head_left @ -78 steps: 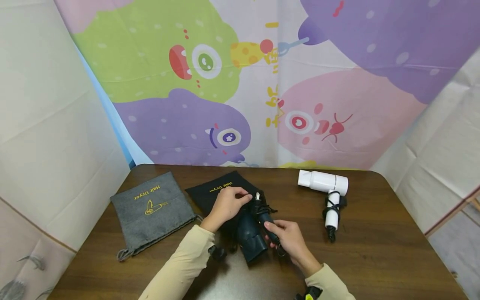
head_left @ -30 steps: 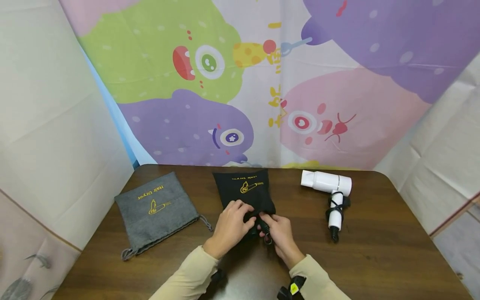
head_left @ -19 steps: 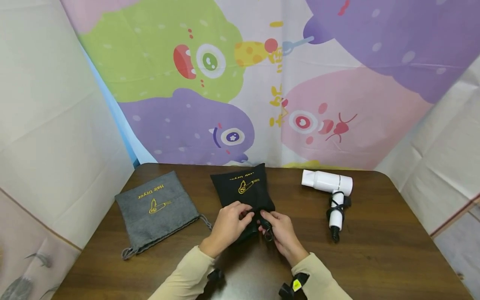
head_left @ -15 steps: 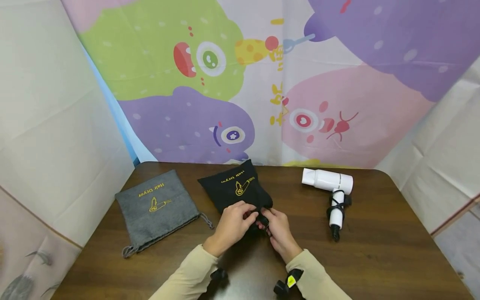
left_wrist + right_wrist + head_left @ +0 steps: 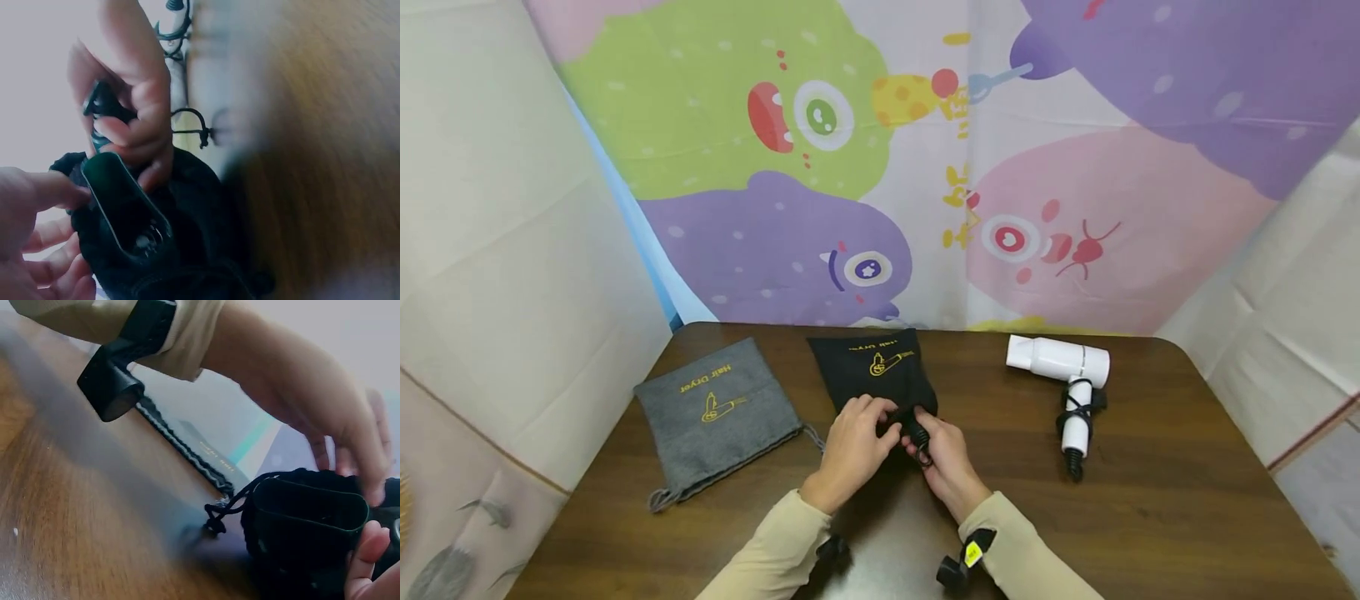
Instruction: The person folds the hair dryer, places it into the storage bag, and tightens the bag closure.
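A black drawstring pouch with a gold hair dryer print lies over the middle of the table. Inside its mouth sits a dark hair dryer, its flat nozzle facing out in the left wrist view. The ribbed end of the handle sticks out too; the rest is hidden by cloth. My left hand pinches the pouch's rim beside the nozzle. Opposite it, my right hand grips the handle end, fingers curled round it.
To the left lies a grey drawstring pouch with the same print. A white hair dryer with its cord wound round the handle rests at the right. Both are on the brown wooden table, in front of a cartoon curtain.
The dark hair dryer, lying over the pouch with its plug showing at first, is now mostly inside. The left hand took hold of the rim. Lately the pouch tilted left, then swung back.
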Motion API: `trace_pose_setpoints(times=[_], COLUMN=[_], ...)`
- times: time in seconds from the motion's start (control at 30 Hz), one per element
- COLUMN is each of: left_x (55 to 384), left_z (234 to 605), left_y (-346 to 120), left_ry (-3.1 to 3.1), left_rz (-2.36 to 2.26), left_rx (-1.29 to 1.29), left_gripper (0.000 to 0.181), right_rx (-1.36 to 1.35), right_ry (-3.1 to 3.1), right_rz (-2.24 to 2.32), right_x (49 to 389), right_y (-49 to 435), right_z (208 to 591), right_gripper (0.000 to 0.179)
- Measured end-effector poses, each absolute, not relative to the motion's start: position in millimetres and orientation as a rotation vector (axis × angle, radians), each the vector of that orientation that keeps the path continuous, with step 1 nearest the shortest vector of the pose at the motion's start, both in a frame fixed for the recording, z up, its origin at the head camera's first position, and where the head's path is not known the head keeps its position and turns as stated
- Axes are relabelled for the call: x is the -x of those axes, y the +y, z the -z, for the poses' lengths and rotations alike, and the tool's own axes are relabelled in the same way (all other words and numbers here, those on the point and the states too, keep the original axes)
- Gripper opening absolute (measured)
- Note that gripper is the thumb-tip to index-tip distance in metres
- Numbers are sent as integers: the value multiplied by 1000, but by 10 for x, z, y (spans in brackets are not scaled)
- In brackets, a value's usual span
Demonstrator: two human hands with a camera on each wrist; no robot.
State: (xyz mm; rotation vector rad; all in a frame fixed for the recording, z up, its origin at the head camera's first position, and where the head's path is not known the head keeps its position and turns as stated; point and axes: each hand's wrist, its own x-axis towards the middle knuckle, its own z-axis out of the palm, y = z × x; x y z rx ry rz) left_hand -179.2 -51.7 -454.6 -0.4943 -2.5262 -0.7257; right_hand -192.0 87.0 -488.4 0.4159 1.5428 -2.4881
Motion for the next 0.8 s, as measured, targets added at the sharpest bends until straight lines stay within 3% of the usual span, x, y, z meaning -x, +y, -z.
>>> trace_pose_setpoints(times=[0.13, 0.5, 0.8], left_x=[1786, 1740, 1899], left_z=[4580, 4489, 4499], left_y=[-566, -569, -430], left_ry=[-2502, -2664, -2548], left_rz=[653, 712, 783], left_rx=[429, 502, 585], left_gripper=[11, 6, 28], right_rx=[-473, -631, -551], right_ry=[1507, 1472, 1593], right_rz=[2484, 2551, 2478], right_x=[1914, 1950, 1915], right_y=[922, 1007, 981], right_z=[4833, 4760, 4765], right_gripper=[24, 12, 15])
